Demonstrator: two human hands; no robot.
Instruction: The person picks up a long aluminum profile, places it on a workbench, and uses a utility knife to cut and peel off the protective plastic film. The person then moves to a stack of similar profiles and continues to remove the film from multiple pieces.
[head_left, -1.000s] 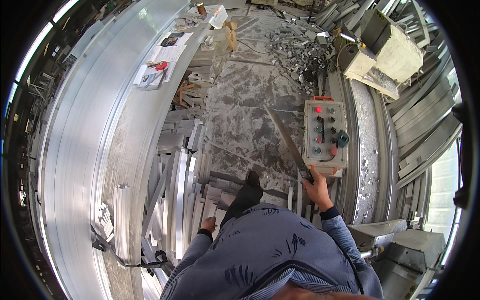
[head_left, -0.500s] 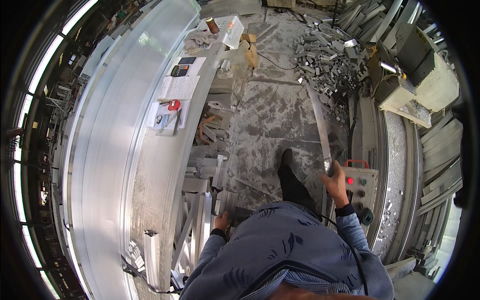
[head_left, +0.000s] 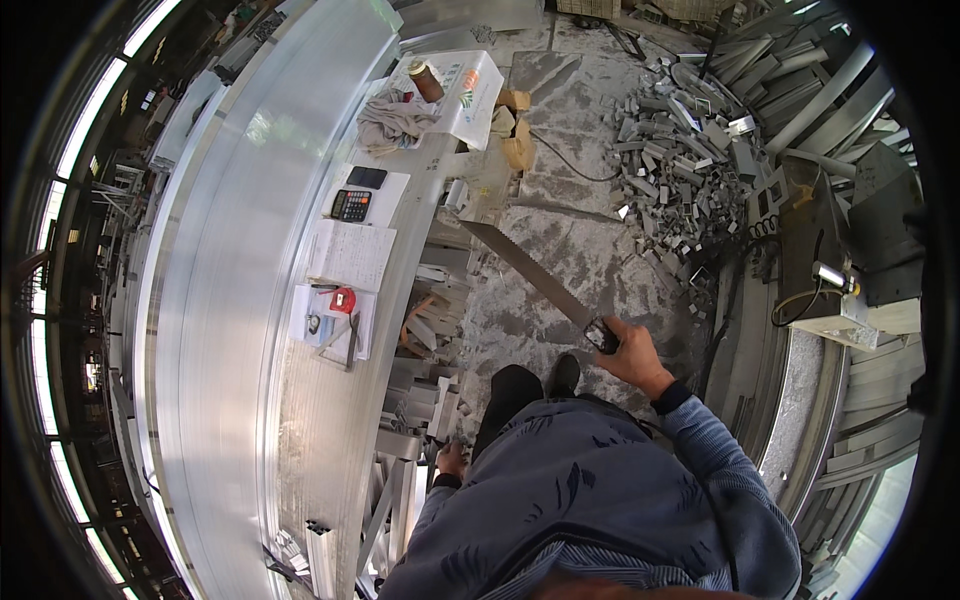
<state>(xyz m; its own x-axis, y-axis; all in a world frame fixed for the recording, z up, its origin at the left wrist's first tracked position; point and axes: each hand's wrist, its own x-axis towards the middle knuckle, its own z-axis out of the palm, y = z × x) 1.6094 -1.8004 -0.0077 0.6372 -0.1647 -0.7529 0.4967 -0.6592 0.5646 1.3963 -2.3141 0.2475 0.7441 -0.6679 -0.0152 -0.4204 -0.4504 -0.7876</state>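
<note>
A handsaw (head_left: 540,275) with a long toothed blade and a dark handle is gripped in my right hand (head_left: 635,355). Its blade slants up and left above the floor, the tip near the bench edge. My left hand (head_left: 452,460) is low beside the metal profiles (head_left: 405,445) under the long bench. Its fingers look curled, next to something small and dark that I cannot make out.
Long silvery sheets and profiles (head_left: 230,200) cover the bench at left. Papers (head_left: 350,250), a calculator (head_left: 351,206), a red tape measure (head_left: 342,299), cloth (head_left: 392,122) and a brown jar (head_left: 426,82) lie there. Metal offcuts (head_left: 680,150) are heaped ahead right, near a machine (head_left: 830,270).
The saw has swung from pointing ahead on the right to slanting left across the floor. My view has shifted, and the control box with buttons is no longer visible. My left hand stays low.
</note>
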